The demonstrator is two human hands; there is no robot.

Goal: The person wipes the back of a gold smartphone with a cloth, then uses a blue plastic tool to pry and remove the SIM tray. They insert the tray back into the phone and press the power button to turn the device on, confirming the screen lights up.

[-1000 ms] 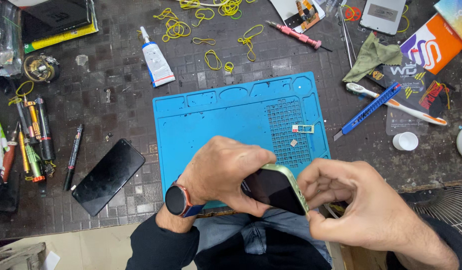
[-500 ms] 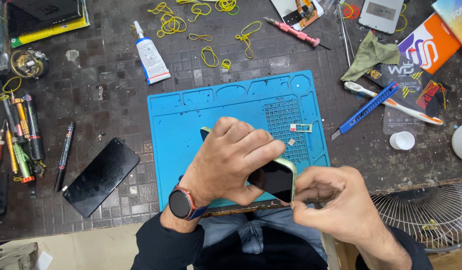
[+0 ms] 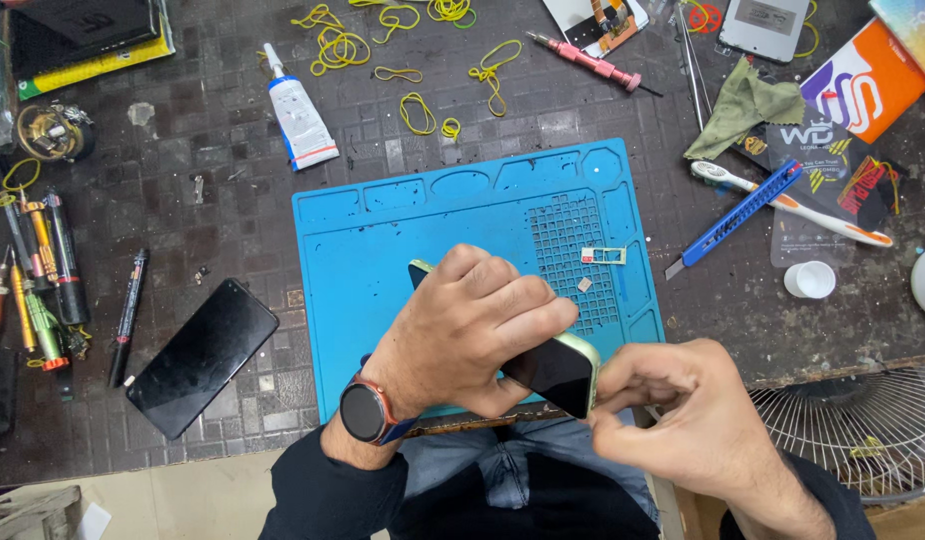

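Far left of our grip: a row of markers and pens (image 3: 43, 280) lies along the bench edge, well apart from our hands, parked out of the working area.
Left of our grip: a loose black phone screen (image 3: 203, 357) lies flat on the dark tiled bench, near our left forearm.
Up and left: a white glue tube (image 3: 298, 112) and scattered yellow rubber bands (image 3: 415, 105) wait beyond the mat.
Under our grip: the blue repair mat (image 3: 403, 230) carries the job and keeps small parts together.
Left hand: our left hand (image 3: 463, 335), smartwatch (image 3: 365, 411) on the wrist, wraps over the smartphone (image 3: 553, 370), fingers closed across its upper face, seemingly to steady it at the mat's near edge.
Right hand: our right hand (image 3: 673, 410) pinches at the phone's lower right corner, fingertips drawn tight together; whether they hold a tool, we cannot tell.
Just past our grip: a small SIM tray (image 3: 604, 256) rests on the mat's grid.
Right of our grip: a blue utility knife (image 3: 738, 215), a toothbrush (image 3: 803, 205), a white cap (image 3: 810, 279) and a green cloth (image 3: 748, 105) lie spread out.
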